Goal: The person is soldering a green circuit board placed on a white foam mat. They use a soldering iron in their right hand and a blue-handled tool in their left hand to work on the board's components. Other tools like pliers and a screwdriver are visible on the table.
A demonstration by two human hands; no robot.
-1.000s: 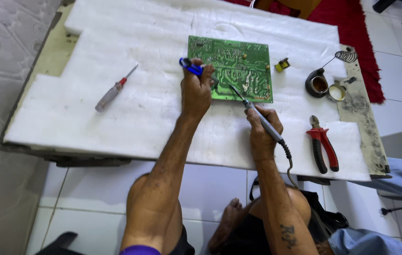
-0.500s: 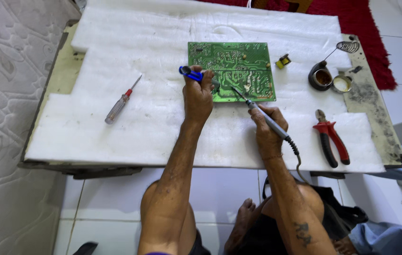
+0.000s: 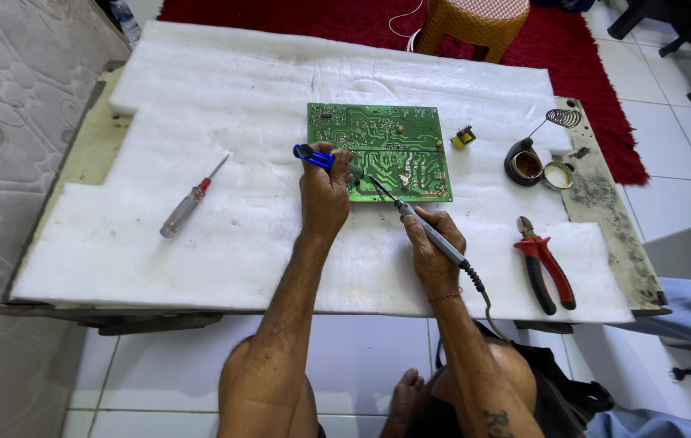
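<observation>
Head view, looking straight down on a low desk (image 3: pixel 77 162) covered by a white foam sheet (image 3: pixel 223 97). Green circuit board (image 3: pixel 382 150) lies flat near the middle of the foam, solder side up. Left hand (image 3: pixel 325 191) sits at the board's lower left corner, grip closed around a blue-handled tool (image 3: pixel 313 156), probably a solder sucker; its blue end sticks out to the left, its tip end sits over the board edge. Right hand (image 3: pixel 434 247) is just below the board, grip closed pen-style around a soldering iron (image 3: pixel 430 235). Iron slants up and left, tip on the board's lower middle area, right next to the left hand's tool tip. Exact contact point too small to tell. Iron's cord (image 3: pixel 487 304) runs down off the desk edge toward the person's lap.

Screwdriver (image 3: pixel 187 203) with clear handle and red collar lies alone on the foam, well left of the left hand. Red-handled pliers (image 3: pixel 544 264) lie on the foam right of the right hand. Small round tin (image 3: pixel 524 165) and a smaller open tin (image 3: pixel 559 174) sit beyond the board's right side, with a coiled wire stand (image 3: pixel 563 118) behind them. Small yellow part (image 3: pixel 464 136) lies just off the board's right edge. Red rug (image 3: pixel 345 20) and a brown stool (image 3: pixel 475 24) beyond the desk; white tiled floor (image 3: pixel 167 373) below.
</observation>
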